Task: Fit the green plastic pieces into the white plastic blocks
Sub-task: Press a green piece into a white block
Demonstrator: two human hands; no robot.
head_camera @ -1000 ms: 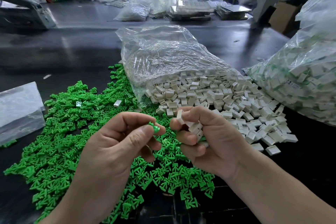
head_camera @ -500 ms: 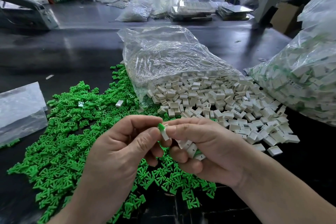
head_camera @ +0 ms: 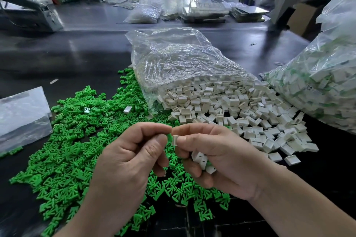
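- The left hand (head_camera: 131, 152) pinches one green piece (head_camera: 169, 137) between thumb and index finger; the other fingers are curled under it.
- The right hand (head_camera: 221, 159) pinches one white block (head_camera: 176, 138) between thumb and index finger. The green piece touches the open side of this block, in the air above the table (head_camera: 86, 54).
- The right hand also keeps some spare white blocks (head_camera: 201, 160) in its palm, under the curled lower fingers.
- The pile of green pieces (head_camera: 67, 150) lies on the table, to the left and below both hands.
- The pile of white blocks (head_camera: 231, 106) lies behind the right hand and spills from the mouth of a clear bag (head_camera: 173, 63).
- One single white block lies on the green pile (head_camera: 127, 109), near the edge of the bag.
- A second bag (head_camera: 317, 86) stands at the right edge, full of white blocks with green parts showing among them.
- A flat bag (head_camera: 21, 113) of clear plastic lies at the left edge of the table.
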